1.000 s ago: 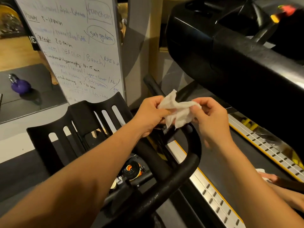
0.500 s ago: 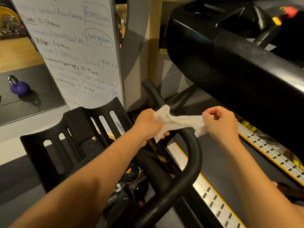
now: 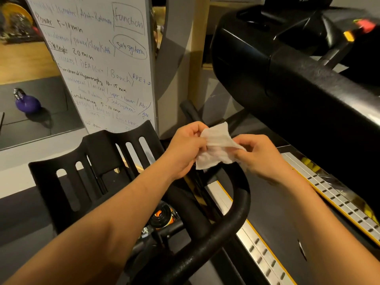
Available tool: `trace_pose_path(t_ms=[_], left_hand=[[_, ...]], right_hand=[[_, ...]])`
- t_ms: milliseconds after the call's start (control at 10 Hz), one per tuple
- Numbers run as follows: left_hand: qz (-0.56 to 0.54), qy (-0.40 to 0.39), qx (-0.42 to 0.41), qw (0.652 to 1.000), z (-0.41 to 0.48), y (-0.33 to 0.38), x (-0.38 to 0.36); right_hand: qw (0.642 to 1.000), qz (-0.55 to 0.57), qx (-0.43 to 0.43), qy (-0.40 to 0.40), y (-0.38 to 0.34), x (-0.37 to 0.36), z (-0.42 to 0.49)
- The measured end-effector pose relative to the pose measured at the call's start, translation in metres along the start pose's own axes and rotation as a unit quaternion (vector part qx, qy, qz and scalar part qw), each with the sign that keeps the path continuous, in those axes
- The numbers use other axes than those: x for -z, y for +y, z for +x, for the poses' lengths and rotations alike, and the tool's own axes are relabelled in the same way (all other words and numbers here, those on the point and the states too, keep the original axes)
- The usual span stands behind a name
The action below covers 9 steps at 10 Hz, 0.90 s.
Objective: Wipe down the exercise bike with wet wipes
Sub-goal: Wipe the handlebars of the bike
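The exercise bike's black handlebar [image 3: 232,219] curves beneath my hands. My left hand [image 3: 185,149] and right hand [image 3: 261,155], fingers curled, each pinch a side of the crumpled white wet wipe [image 3: 216,149] above it.

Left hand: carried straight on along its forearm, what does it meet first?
The left hand grips the wet wipe, shared with the right hand. Beyond that, likely the black treadmill housing, though depth is unclear.
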State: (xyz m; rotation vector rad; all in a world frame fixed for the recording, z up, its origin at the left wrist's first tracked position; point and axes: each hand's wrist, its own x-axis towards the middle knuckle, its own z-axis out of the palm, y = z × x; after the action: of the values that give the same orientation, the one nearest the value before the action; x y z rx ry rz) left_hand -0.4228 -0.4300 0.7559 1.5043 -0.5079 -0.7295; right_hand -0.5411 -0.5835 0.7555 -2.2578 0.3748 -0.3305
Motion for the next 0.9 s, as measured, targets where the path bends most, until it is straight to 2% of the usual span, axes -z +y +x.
trace_pose_path(t_ms=[100, 200, 300, 400, 500, 600, 700, 900], left_hand=[[-0.009, 0.038, 0.009, 0.999, 0.002, 0.000, -0.001], [-0.036, 0.097, 0.040, 0.994, 0.004, 0.000, 0.000], [0.071, 0.090, 0.082, 0.990, 0.003, -0.001, -0.002], [0.133, 0.027, 0.159, 0.978, 0.006, -0.004, -0.007], [0.029, 0.038, 0.226, 0.973, 0.011, -0.011, -0.007], [0.049, 0.078, 0.249, 0.964, 0.020, -0.019, -0.009], [0.009, 0.138, 0.211, 0.968, 0.023, -0.023, -0.013], [-0.189, 0.234, 0.206, 0.931, 0.040, -0.026, -0.043]], right_hand=[[0.998, -0.030, -0.012, 0.057, -0.001, 0.012, -0.006], [0.990, 0.035, -0.041, 0.128, -0.005, 0.023, -0.006], [0.967, 0.143, -0.099, 0.186, -0.005, 0.025, 0.000], [0.980, 0.068, -0.147, 0.114, 0.009, 0.006, 0.009], [0.983, 0.037, -0.171, 0.060, 0.021, -0.019, 0.021], [0.983, 0.062, -0.167, 0.040, 0.019, -0.034, 0.037], [0.978, 0.100, -0.185, 0.005, 0.019, -0.039, 0.048], [0.965, 0.120, -0.221, -0.073, 0.022, -0.042, 0.065]])
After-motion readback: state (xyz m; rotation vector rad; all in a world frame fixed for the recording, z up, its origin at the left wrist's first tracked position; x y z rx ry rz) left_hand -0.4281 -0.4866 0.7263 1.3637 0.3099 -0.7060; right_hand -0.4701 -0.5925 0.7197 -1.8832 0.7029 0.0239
